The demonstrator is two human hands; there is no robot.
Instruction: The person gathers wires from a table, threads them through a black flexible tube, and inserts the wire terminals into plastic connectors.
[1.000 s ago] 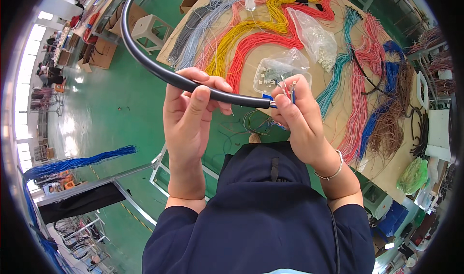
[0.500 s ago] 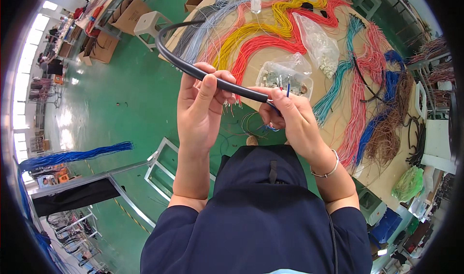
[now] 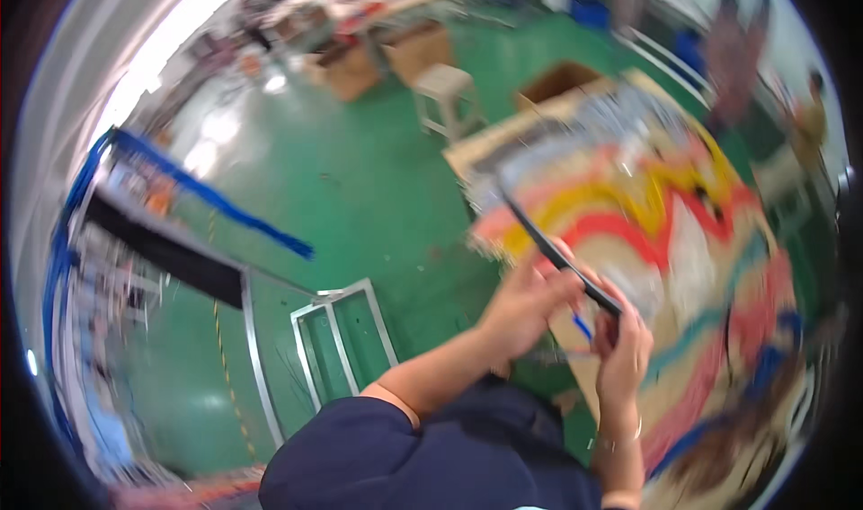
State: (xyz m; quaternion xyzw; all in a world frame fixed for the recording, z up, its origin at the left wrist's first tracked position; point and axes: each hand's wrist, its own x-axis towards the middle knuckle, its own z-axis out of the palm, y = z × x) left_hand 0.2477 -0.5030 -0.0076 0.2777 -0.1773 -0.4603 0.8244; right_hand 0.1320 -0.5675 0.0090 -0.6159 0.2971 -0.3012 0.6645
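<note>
A black sheathed cable (image 3: 532,227) slants between my hands over the near edge of the table. Closed around its middle, my left hand (image 3: 526,303) grips it with fingers and thumb. My right hand (image 3: 625,348) is closed at the cable's lower right end. From beside that end a short blue wire (image 3: 582,328) sticks out near my right fingers. Motion blur hides the fine detail at the cable end. Behind the hands, red wires (image 3: 589,230) and yellow wires (image 3: 620,206) lie in bundles on the table (image 3: 463,155).
Clear plastic bags (image 3: 692,254) lie among the wires. Beyond the table's left corner stand a white stool (image 3: 445,88) and cardboard boxes (image 3: 422,52). At the left, a metal frame (image 3: 346,292) stands on the green floor, near a hanging blue wire bundle (image 3: 234,200). A person (image 3: 812,119) is at the far right.
The view has swung left, so table and hands now sit farther right. Both hands still hold the cable, which looks straighter and slants more steeply.
</note>
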